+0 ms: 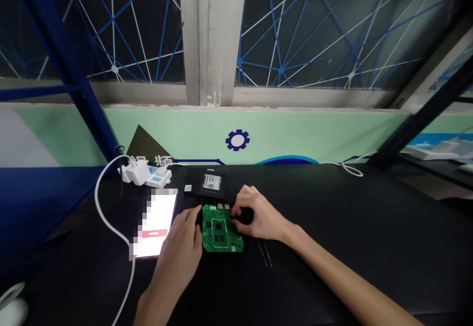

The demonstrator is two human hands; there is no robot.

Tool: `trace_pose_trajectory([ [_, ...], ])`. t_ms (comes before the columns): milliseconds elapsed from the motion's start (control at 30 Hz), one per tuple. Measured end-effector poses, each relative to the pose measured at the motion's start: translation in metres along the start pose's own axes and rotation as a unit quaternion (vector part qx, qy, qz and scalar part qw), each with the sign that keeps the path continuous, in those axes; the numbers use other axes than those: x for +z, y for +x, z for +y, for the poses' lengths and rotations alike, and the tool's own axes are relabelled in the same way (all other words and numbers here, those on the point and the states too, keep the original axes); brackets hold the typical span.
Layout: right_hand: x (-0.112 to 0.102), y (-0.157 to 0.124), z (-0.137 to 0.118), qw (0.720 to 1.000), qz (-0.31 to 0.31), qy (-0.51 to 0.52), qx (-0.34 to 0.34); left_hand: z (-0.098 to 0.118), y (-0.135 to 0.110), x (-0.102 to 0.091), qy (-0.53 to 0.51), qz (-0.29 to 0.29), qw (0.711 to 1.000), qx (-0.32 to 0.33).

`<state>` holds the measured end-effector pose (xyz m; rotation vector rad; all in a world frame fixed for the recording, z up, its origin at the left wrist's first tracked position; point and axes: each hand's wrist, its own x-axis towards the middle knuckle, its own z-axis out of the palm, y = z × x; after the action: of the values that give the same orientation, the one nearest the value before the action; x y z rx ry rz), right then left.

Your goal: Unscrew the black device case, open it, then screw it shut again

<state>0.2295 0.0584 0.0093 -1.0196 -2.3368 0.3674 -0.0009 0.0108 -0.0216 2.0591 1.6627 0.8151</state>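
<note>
A green circuit board (229,241) with several dark chips lies flat on the black table. Along its left edge, my left hand (185,232) is closed with its fingers and thumb against the board. My right hand (258,212) is over the board's upper right edge, thumb and fingertips pinched together. Something black (245,215) shows inside the curl of those fingers, but its kind is unclear. Just below my right hand, thin metal tweezers (264,253) lie on the table. Behind the board sits a flat black case (195,178) with a white label.
A device with a bright screen (158,222) lies left of my left hand. Beyond it are a white power strip (158,177) and plug, with a white cable (96,195) looping toward me. A wall (199,136) closes off the table's back; another cable (351,170) lies there.
</note>
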Motion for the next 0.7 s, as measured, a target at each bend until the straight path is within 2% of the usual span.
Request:
trace_pose_trajectory([
  [400, 0.0007, -0.0006, 0.0012, 1.0, -0.011, -0.028, -0.008, -0.0019, 0.0011, 0.002, 0.006, -0.006, 1.0, -0.005],
  [700, 0.003, -0.002, 0.0029, 0.999, -0.004, -0.045, -0.013, -0.0013, 0.0005, 0.0029, 0.019, 0.014, 1.0, 0.002],
])
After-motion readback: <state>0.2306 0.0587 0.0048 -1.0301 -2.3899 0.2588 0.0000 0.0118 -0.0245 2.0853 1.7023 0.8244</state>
